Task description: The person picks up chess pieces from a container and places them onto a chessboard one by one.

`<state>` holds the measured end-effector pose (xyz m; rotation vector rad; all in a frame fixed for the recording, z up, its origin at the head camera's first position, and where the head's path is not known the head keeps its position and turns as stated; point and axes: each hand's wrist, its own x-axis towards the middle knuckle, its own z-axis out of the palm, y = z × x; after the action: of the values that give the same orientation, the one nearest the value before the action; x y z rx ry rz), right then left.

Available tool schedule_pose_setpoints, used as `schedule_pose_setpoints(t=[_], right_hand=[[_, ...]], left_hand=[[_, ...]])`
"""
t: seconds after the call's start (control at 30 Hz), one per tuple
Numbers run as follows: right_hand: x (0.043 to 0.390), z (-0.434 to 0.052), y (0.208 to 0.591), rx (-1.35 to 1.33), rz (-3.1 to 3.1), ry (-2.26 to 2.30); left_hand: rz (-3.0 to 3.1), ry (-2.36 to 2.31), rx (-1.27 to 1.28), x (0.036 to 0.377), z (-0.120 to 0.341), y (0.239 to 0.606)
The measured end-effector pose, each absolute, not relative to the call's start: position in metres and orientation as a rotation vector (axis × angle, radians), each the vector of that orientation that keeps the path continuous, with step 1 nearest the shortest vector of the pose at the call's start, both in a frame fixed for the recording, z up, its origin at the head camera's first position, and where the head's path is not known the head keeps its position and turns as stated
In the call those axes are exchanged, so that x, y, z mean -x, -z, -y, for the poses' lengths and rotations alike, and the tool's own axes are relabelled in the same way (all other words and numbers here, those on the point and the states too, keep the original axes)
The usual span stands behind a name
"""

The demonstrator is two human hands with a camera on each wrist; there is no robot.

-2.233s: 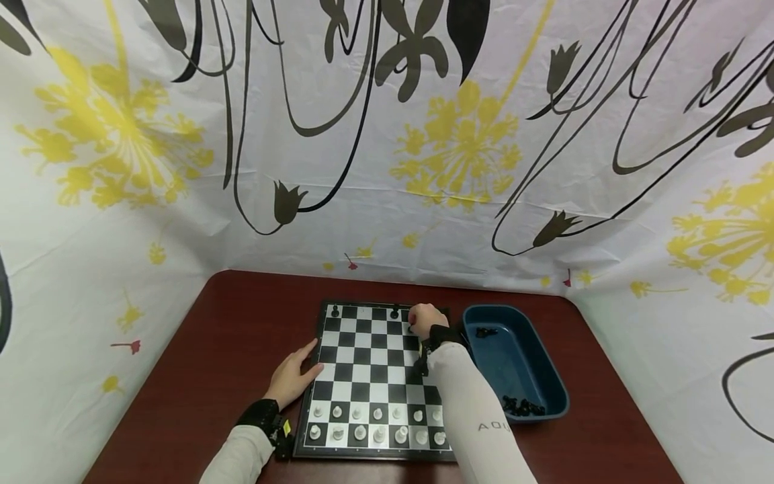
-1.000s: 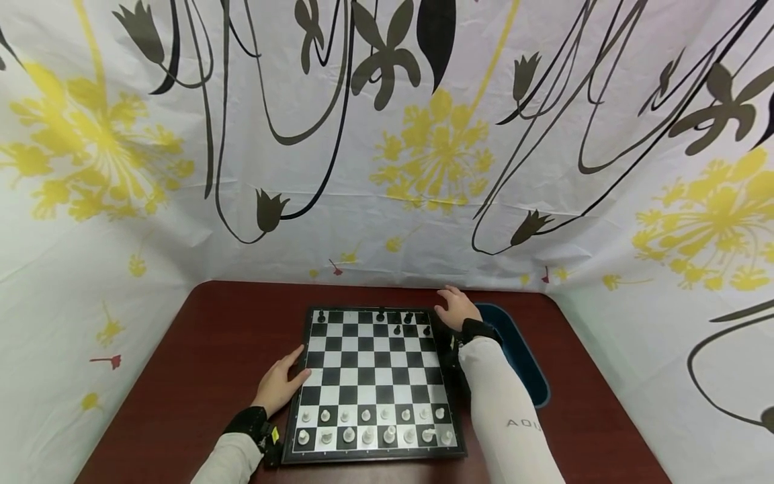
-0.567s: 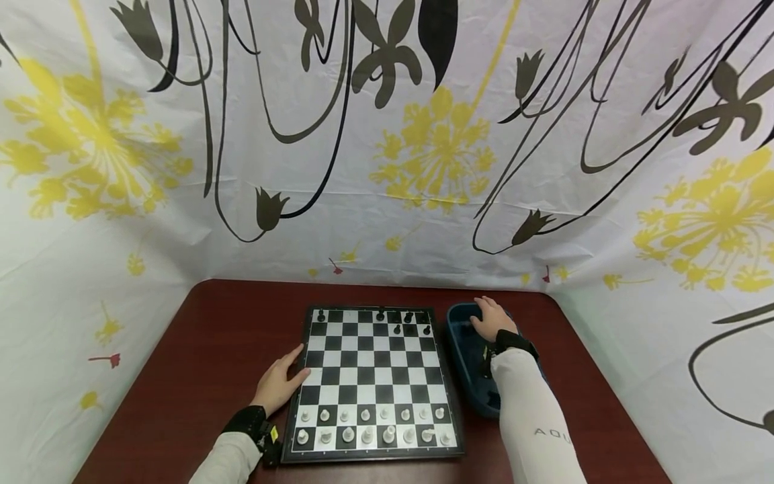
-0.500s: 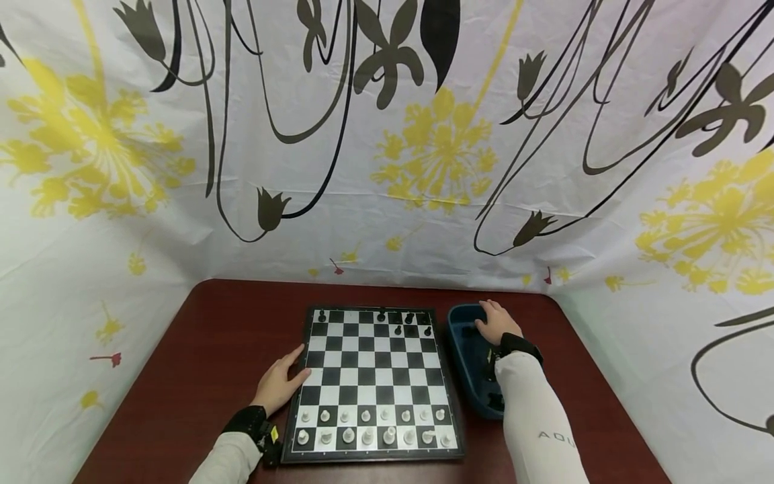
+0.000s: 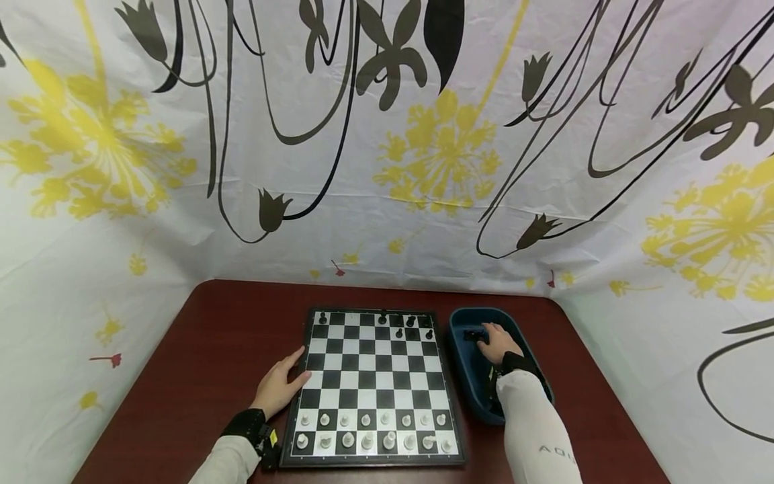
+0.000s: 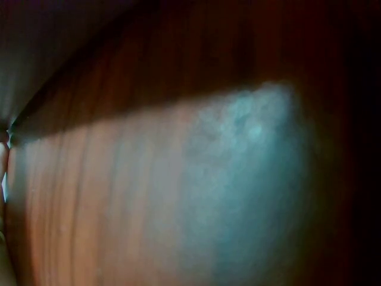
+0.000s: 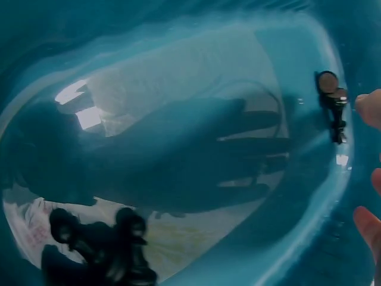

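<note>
My left hand (image 5: pixel 281 384) lies at the left edge of the chessboard (image 5: pixel 373 363), thumb and fingers spread along its frame. To the right of the board, my right hand (image 5: pixel 498 344) reaches down into a blue plastic tub (image 5: pixel 478 390), fingers beside a small group of black chess pieces (image 5: pixel 474 335) at its far end. In the right wrist view, fingertips (image 7: pixel 370 108) show at the right border, a small gap from those pieces (image 7: pixel 332 107). More black chess pieces (image 7: pixel 101 244) lie at the tub's other end. The left wrist view is mostly blurred tabletop (image 6: pixel 107 202).
White chess pieces (image 5: pixel 389 440) fill the board's two near rows. Several black ones stand at the far side, including a black pawn (image 5: pixel 399 333) at the far right. Dark red table (image 5: pixel 230 336) surrounds the board; a patterned cloth (image 5: pixel 338 154) hangs behind.
My right hand has left the board's far right corner, moved right over the tub and lowered into it. The left hand keeps its place at the board's edge.
</note>
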<state>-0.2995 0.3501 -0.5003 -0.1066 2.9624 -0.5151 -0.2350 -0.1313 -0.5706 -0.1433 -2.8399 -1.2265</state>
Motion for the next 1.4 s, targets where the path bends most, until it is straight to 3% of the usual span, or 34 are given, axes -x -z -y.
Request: schedule_pose_setpoints(t=[0.37, 1.4], right_hand=[[0.299, -0.345, 0.522, 0.080, -2.866, 0.492], [0.308, -0.334, 0.515, 0.198, -2.899, 0.524]], left_hand=[[2.838, 1.228, 0.124, 0.234, 0.130, 0.569], [2.840, 1.204, 0.102, 0.234, 0.129, 0.569]])
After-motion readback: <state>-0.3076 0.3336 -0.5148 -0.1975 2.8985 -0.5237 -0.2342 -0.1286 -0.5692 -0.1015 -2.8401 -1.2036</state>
